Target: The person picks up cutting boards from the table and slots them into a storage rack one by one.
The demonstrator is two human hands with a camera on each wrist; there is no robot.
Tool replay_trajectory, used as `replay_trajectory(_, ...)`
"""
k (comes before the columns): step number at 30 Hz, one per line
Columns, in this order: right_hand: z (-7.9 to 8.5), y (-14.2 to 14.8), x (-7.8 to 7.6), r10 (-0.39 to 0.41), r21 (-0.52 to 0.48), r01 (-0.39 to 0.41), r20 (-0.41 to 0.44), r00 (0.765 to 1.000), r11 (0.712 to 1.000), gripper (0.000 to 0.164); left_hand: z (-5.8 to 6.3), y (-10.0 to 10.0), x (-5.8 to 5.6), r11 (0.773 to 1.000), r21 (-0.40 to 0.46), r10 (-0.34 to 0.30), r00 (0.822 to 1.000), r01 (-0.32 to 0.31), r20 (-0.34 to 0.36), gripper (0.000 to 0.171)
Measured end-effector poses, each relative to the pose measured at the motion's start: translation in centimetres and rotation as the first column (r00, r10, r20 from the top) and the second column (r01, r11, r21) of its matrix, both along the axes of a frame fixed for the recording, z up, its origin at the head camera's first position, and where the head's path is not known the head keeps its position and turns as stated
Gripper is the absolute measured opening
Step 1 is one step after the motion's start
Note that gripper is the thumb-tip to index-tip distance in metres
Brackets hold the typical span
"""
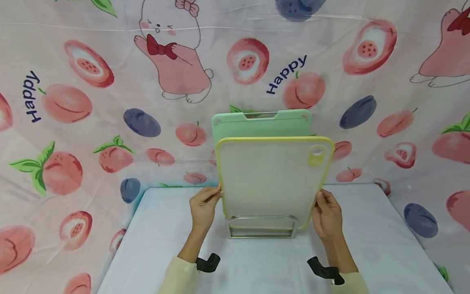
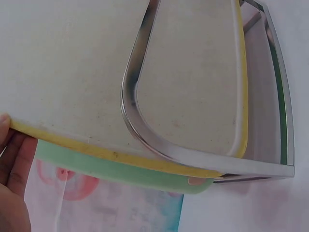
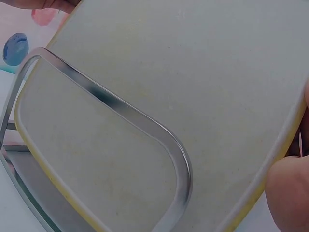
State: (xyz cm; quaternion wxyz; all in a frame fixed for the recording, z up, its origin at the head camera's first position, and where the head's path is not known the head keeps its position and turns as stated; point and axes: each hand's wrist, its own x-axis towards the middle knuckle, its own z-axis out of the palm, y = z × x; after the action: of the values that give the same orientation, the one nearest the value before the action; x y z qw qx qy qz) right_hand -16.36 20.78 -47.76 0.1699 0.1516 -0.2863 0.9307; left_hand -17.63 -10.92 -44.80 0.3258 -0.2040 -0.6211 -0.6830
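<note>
A whitish cutting board (image 1: 273, 179) with a yellow rim and a yellow corner hole stands in a metal rack (image 1: 262, 236), slightly tilted. Its lower part is behind the rack's front bar (image 2: 130, 92). My left hand (image 1: 204, 208) pinches the board's left edge, and the right edge is pinched by my right hand (image 1: 328, 214). In the right wrist view, the right thumb (image 3: 289, 188) presses against the yellow rim. Behind this board rises a green cutting board (image 1: 260, 124) with a handle slot at its top. Most of the green board is hidden.
The rack stands on a white-covered table (image 1: 264, 265). Close behind hangs a pink cloth backdrop (image 1: 205, 114) printed with fruit and rabbits. Black mounts (image 1: 208, 263) are strapped at both wrists.
</note>
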Motion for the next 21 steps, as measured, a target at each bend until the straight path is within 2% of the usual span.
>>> replay_trajectory(8, 0.2, -1.1, -0.3, 0.018, 0.03, -0.019, 0.035, 0.999, 0.999, 0.028, 0.4, -1.0, 0.4, 1.0, 0.023, -0.003, 1.0, 0.003, 0.014, 0.018)
replay_trajectory(15, 0.2, -1.6, -0.3, 0.068, 0.044, -0.069, 0.035, 0.997, 0.997, 0.03, -0.1, -1.9, 0.2, 1.0, 0.017, 0.02, 0.999, -0.02, 0.038, 0.017)
replay_trajectory(21, 0.3, -1.9, -0.4, 0.076, 0.033, -0.077, 0.029, 0.997, 0.997, 0.034, -0.2, -2.3, 0.3, 1.0, 0.031, 0.004, 0.997, -0.006, 0.072, 0.018)
